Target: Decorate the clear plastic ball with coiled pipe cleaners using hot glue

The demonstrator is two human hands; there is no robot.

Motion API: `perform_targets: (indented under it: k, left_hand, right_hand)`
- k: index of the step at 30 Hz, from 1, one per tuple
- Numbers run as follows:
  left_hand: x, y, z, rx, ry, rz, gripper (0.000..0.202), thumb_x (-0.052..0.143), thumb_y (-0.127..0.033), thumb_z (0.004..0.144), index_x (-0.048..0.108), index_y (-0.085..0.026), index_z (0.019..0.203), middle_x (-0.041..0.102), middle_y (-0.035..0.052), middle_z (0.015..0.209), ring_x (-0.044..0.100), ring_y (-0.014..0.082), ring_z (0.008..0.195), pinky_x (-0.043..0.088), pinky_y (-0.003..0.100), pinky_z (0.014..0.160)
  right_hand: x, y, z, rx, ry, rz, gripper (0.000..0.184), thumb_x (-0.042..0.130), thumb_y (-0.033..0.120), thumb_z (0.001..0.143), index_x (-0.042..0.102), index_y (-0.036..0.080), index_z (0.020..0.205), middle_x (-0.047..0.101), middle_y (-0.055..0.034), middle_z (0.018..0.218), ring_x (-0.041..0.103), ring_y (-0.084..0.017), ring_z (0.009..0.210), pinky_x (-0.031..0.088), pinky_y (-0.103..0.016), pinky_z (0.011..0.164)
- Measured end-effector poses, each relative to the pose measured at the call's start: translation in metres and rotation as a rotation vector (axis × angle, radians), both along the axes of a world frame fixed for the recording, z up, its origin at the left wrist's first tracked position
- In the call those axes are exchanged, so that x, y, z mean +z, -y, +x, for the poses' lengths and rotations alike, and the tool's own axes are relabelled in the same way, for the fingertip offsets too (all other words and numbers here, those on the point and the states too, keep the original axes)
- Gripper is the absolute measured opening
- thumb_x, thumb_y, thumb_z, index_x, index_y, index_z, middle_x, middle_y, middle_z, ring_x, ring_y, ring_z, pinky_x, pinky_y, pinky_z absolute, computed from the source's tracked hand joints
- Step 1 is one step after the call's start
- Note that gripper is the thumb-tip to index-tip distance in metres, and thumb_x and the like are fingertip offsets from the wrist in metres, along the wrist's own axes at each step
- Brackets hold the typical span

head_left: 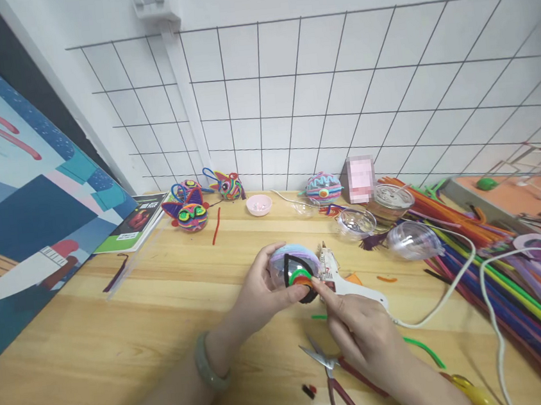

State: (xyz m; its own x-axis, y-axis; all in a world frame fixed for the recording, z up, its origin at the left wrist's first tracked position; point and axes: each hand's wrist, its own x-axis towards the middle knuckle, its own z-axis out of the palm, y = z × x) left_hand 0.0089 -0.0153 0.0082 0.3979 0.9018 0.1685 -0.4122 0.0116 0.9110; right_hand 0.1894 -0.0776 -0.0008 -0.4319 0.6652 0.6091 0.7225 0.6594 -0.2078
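Note:
A clear plastic ball [279,280], its top wrapped in pale blue and lilac pipe cleaner, rests in my left hand [256,294], fingers closed around its left side. On its front is an eye shape of black pipe cleaner [286,266] with a green arc [298,273] and an orange-red piece inside. My left thumb lies across the eye's lower part. The stretched index finger of my right hand [361,328] presses at the eye's right edge, the other fingers loosely curled. Behind the ball lies a white glue gun [357,291]. Red-handled scissors [334,370] lie partly under my right hand.
Pipe cleaners [513,306] cover the right side, crossed by a white cord [456,312]. Clear plastic shells [414,240], a pink bowl [258,205] and decorated balls [191,216] stand along the back. A large picture board [22,190] leans at the left.

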Motion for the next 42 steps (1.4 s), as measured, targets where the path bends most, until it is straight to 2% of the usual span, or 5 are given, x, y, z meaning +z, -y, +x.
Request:
perform_targets:
  k: [11,21,27,37,42]
  left_hand:
    - [0.0,0.0,0.0,0.024,-0.024,0.034,0.059,0.076,-0.025,0.067,0.046,-0.021,0.117,0.06,0.0078,0.113,0.057,0.0219,0.107,0.044,0.034,0.093]
    - [-0.001,0.001,0.0,0.062,-0.054,0.053,0.059,0.075,-0.027,0.069,0.047,-0.021,0.12,0.062,0.0083,0.115,0.058,0.0238,0.108,0.044,0.035,0.094]
    - [-0.002,0.002,0.0,0.097,-0.128,0.043,0.057,0.072,-0.027,0.071,0.046,-0.022,0.121,0.062,0.0061,0.113,0.058,0.0208,0.106,0.043,0.032,0.093]
    - [0.006,0.001,0.0,0.167,-0.274,-0.02,0.046,0.067,-0.037,0.074,0.052,-0.019,0.114,0.062,0.0051,0.102,0.055,0.0213,0.099,0.043,0.032,0.089]
    - [0.003,-0.003,0.0,0.132,-0.269,-0.06,0.034,0.061,-0.04,0.079,0.056,-0.018,0.106,0.062,0.0036,0.1,0.055,0.0197,0.098,0.042,0.028,0.086]
  right_hand:
    - [0.006,0.0,-0.004,-0.036,0.084,0.106,0.06,0.036,0.008,0.089,0.023,0.015,0.147,0.051,0.0029,0.056,0.047,-0.015,0.047,0.036,-0.025,0.045]
    - [0.004,-0.001,-0.003,-0.036,0.122,0.143,0.061,0.038,0.008,0.089,0.021,0.014,0.148,0.053,0.0017,0.058,0.049,-0.016,0.048,0.037,-0.026,0.046]
    - [0.004,0.0,-0.004,-0.021,0.122,0.123,0.06,0.037,0.009,0.089,0.022,0.013,0.147,0.054,0.0013,0.058,0.049,-0.016,0.048,0.037,-0.027,0.046]
    - [-0.003,0.006,-0.013,0.005,-0.087,-0.227,0.055,0.034,0.009,0.089,0.032,0.016,0.144,0.053,0.0028,0.058,0.046,-0.013,0.047,0.036,-0.022,0.048]
    - [-0.005,0.008,-0.016,0.067,-0.397,-0.615,0.054,0.036,0.014,0.088,0.039,0.015,0.141,0.039,0.0073,0.054,0.037,-0.011,0.046,0.035,-0.021,0.049]
